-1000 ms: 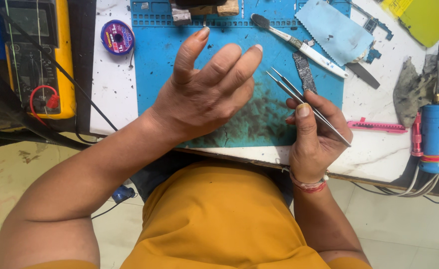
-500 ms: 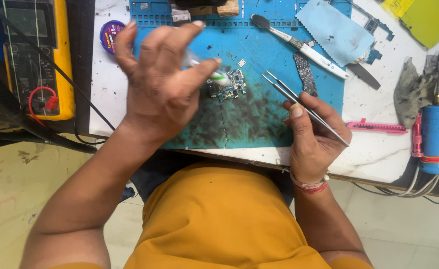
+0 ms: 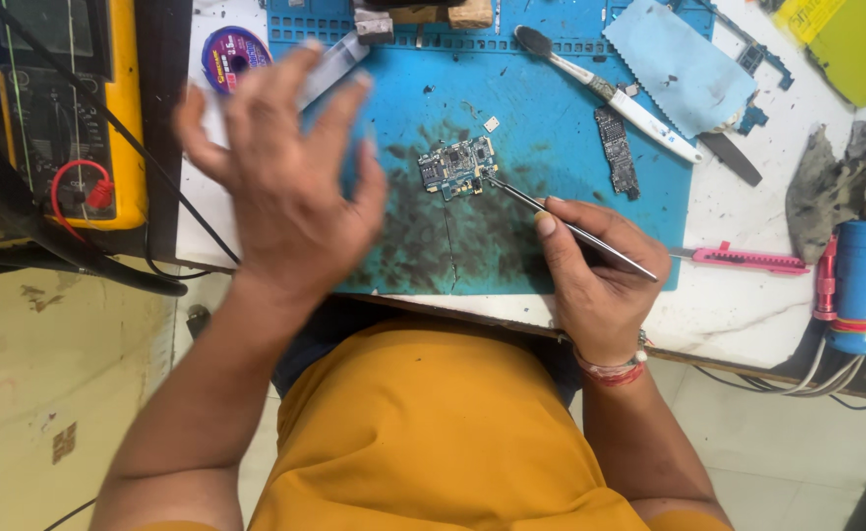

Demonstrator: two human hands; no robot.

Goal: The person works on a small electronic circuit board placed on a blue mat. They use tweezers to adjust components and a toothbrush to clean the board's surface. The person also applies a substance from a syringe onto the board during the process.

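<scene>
Left hand (image 3: 280,187) shifted left since earlier frame, fingers spread, blurred, holding nothing — small circuit board (image 3: 457,165) now uncovered. Right hand (image 3: 598,270) pinching tweezers (image 3: 566,228); tips now touch board edge. Board: one, green-blue, flat on blue mat (image 3: 551,128) on bench (image 3: 747,305). Second, darker board strip (image 3: 617,152) lies right.

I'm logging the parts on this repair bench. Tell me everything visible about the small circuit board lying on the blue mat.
The small blue-green circuit board lies flat near the middle of the blue work mat, on a dark smudged patch. It is irregular in outline, densely set with tiny metal-looking components and silvery shields. The tips of the thin metal tweezers, held in the right hand, meet its lower right edge. The blurred left hand hovers apart from it.
</scene>
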